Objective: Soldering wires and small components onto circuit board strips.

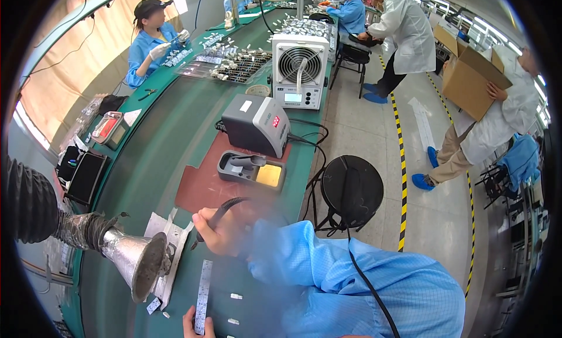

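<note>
Right hand [225, 231] clasping soldering iron [222, 210] | left hand [189, 326] pinching near end of circuit strip [204, 291] | far end near iron's tip

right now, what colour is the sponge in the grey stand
The sponge is yellow, clearest in head view.

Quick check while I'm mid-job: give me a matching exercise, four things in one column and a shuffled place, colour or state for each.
Things:
1. Iron
2. Strip
3. Sponge
4. Stool

Descriptions:
A. Black and round-topped
B. In the right hand
C. Yellow, in the stand
D. Lower end at the left hand

Pairs: 1-B, 2-D, 3-C, 4-A
</note>
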`<state>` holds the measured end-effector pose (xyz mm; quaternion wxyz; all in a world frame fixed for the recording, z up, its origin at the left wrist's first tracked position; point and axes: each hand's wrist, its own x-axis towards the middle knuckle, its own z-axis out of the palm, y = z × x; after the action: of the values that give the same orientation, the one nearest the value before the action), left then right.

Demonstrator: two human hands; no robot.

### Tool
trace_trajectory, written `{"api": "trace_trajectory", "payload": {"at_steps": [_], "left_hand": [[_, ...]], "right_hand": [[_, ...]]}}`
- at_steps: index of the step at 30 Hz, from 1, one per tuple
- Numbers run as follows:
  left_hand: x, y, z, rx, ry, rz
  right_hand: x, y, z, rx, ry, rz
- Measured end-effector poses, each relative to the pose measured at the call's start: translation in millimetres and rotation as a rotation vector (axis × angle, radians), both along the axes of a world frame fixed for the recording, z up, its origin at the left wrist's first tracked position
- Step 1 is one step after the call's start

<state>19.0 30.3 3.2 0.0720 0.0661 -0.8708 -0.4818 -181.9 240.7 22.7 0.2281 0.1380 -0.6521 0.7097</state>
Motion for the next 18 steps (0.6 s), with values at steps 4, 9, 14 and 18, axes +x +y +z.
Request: {"api": "trace_trajectory", "payload": {"at_steps": [4,9,14,18], "left_hand": [[1.3,-4.8,-5.8,0.007,-0.011,-0.005],[-0.1,-1.4,-0.8,-0.001,-0.006,-0.011],[-0.9,2.0,3.4,-0.026,-0.012,-0.002],[-0.7,1.5,2.6,-0.008,-0.009,0.005]], "right_hand": [[-1.1,-1.5,-2.0,-0.009,0.013,-0.001],[1.4,1.7,3.4,0.023,0.015,-0.021],[-2.3,-2.9,-3.9,-0.009,0.019,-0.024],[-0.9,-1.6,-1.7,-0.02,0.015,-0.008]]}}
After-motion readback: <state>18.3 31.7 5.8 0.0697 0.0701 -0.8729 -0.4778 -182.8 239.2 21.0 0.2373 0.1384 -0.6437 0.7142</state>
